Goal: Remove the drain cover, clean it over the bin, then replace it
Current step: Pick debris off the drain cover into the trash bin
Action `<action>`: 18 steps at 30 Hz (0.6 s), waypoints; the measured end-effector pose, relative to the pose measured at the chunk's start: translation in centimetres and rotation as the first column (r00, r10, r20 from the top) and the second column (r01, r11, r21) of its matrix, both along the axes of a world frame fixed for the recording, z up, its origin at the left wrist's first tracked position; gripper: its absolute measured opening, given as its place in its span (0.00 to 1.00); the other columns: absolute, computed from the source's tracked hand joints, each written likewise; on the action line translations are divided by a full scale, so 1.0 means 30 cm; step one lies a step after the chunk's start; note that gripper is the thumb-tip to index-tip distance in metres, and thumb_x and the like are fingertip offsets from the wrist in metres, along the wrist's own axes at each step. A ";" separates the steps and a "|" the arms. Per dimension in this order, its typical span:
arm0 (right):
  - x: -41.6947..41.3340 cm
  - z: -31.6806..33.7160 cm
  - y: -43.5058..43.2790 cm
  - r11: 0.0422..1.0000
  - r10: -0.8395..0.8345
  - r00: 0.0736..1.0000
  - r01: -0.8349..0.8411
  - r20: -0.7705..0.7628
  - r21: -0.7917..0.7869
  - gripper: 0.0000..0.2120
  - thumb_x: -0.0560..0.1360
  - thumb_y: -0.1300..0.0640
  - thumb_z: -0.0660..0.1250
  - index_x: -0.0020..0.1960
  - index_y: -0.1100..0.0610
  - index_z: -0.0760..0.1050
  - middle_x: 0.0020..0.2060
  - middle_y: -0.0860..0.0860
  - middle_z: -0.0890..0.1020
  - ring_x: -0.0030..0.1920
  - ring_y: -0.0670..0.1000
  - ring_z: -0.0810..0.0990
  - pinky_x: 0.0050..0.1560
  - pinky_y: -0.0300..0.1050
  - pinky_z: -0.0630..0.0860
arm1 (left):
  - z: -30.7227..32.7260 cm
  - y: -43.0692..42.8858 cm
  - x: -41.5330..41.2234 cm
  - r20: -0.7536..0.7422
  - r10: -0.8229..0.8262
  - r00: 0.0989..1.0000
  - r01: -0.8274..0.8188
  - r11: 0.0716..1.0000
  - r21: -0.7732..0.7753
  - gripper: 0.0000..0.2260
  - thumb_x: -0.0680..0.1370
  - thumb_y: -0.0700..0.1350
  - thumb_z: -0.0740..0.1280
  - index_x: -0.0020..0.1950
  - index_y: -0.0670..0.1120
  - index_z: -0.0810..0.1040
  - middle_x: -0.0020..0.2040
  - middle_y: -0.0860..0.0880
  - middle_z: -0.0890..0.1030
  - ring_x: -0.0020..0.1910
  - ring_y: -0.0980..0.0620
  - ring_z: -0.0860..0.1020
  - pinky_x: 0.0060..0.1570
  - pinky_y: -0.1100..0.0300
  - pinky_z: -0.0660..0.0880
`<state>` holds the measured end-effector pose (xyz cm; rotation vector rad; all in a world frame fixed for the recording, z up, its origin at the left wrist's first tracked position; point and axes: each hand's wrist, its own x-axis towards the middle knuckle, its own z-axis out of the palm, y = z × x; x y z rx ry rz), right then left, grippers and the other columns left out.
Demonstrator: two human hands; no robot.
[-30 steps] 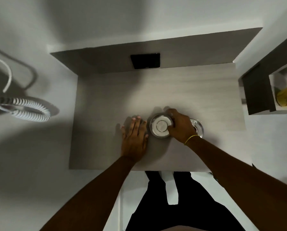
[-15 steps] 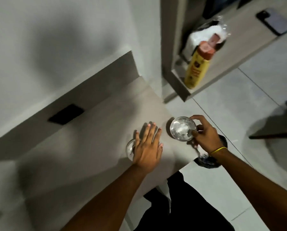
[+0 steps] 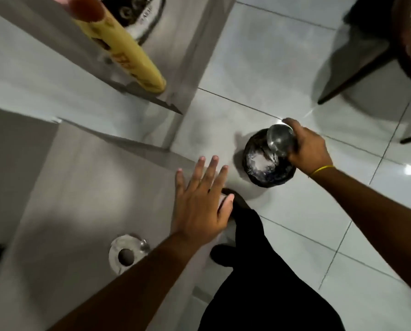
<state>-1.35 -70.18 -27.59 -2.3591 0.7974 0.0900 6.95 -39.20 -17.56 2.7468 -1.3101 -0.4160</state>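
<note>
Head view looked steeply down, and the frame was smeared by motion. Furthest to the left of the left hand, a grey counter filled the lower left, its surface bare around the open drain hole, whose shiny ring sat just beside the left forearm on its outer side. Up and away from that hand, a shelf unit carried a yellow bottle with a red cap, lying tilted across the shelf edge in this view; a dark item sat behind it, too blurred to name.

The left hand lay flat with fingers spread wide and nothing gripped, palm down at the counter's right edge, fingertips reaching just past that edge toward the floor. Dark trousers dropped away below its wrist.

Between the two hands ran a strip of pale tiled floor, open and unobstructed. Just to the right of the left fingertips stood the bin, round, lined with a black bag, with pale matter inside.

The right hand was closed around the drain cover, a shiny round metal piece, holding it by the rim over the far rim of the bin, tilted. A yellow band circled that wrist. Beyond the right hand, well apart, dark chair legs angled onto the tiles, leaving clear floor around the bin on that side.
</note>
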 end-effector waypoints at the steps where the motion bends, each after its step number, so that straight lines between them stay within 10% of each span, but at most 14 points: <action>1: -0.007 -0.063 -0.005 0.998 0.043 0.999 -0.044 -0.025 -0.051 0.35 0.72 0.56 0.69 0.78 0.44 0.65 0.53 0.62 0.82 0.47 0.71 0.83 0.51 0.60 0.82 | -0.009 0.004 -0.003 0.005 -0.004 1.000 0.004 1.000 -0.006 0.31 0.85 0.60 0.59 0.87 0.51 0.62 0.89 0.48 0.59 0.89 0.45 0.53 0.83 0.30 0.48; 7: -0.020 -0.399 -0.044 0.894 0.362 0.905 -0.405 -0.225 -0.191 0.39 0.76 0.57 0.63 0.82 0.37 0.54 0.64 0.68 0.74 0.37 0.71 0.82 0.39 0.59 0.80 | -0.013 0.000 -0.012 -0.001 0.008 1.000 -0.008 0.999 -0.045 0.30 0.85 0.58 0.58 0.87 0.49 0.62 0.89 0.48 0.59 0.89 0.46 0.50 0.85 0.33 0.47; 12: -0.044 -0.595 -0.049 0.762 0.517 0.805 -0.588 -0.291 -0.272 0.36 0.79 0.58 0.58 0.82 0.37 0.51 0.50 0.65 0.74 0.28 0.62 0.75 0.29 0.53 0.74 | -0.024 -0.001 -0.011 0.012 0.000 1.000 0.000 0.998 -0.055 0.29 0.86 0.58 0.54 0.85 0.48 0.67 0.88 0.47 0.62 0.89 0.44 0.53 0.83 0.31 0.50; 18: -0.060 -0.656 -0.049 0.560 0.578 0.643 -0.760 -0.503 -0.329 0.33 0.81 0.55 0.50 0.85 0.47 0.50 0.58 0.63 0.75 0.35 0.63 0.84 0.36 0.53 0.81 | -0.019 -0.003 -0.008 0.027 -0.014 1.000 0.015 1.000 -0.021 0.29 0.87 0.61 0.49 0.82 0.48 0.72 0.87 0.47 0.64 0.89 0.43 0.55 0.82 0.28 0.54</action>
